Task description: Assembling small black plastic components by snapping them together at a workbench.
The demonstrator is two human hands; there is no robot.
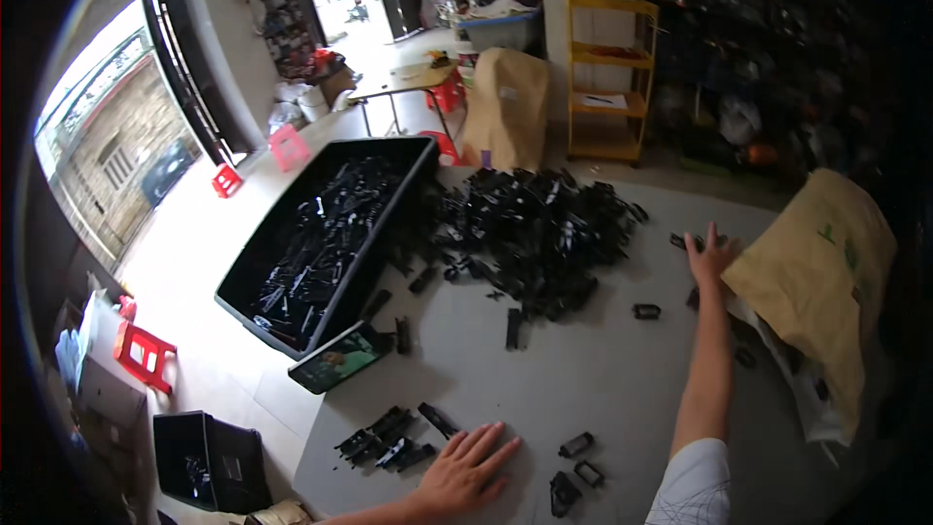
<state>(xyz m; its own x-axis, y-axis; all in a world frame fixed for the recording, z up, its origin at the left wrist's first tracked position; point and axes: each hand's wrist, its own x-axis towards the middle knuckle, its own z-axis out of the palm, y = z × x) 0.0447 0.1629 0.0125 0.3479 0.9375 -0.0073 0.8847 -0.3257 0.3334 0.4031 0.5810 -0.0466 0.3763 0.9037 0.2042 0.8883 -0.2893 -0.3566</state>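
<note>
Hands work at a grey table (603,379) strewn with small black plastic parts. The left hand (465,472) lies flat on the tabletop near the lower edge, palm down, fingers spread apart and holding nothing; it rests just beside a small cluster of black parts (384,439) on its left. The right hand (709,258) reaches far across the table on an outstretched arm, fingers apart and open, palm down on or just over a few loose black parts (680,240) next to a tan paper sack (816,282); whether it touches them cannot be told. Between the two hands, three small black pieces (575,445) sit near the lower edge, and one more lone piece (646,311) lies near the right forearm. One large heap of black parts (535,233) covers the middle of the table. One long black bin (340,233), also filled with black parts, stands along the table's left edge, and one phone (340,358) with a lit screen lies at its near corner. One smaller black crate (206,462) sits on the floor at lower left. Four red stools are scattered about the floor, one (144,355) of them beside the table. One yellow shelf rack (607,78) stands against the far wall, a second tan sack (505,107) beside it.
</note>
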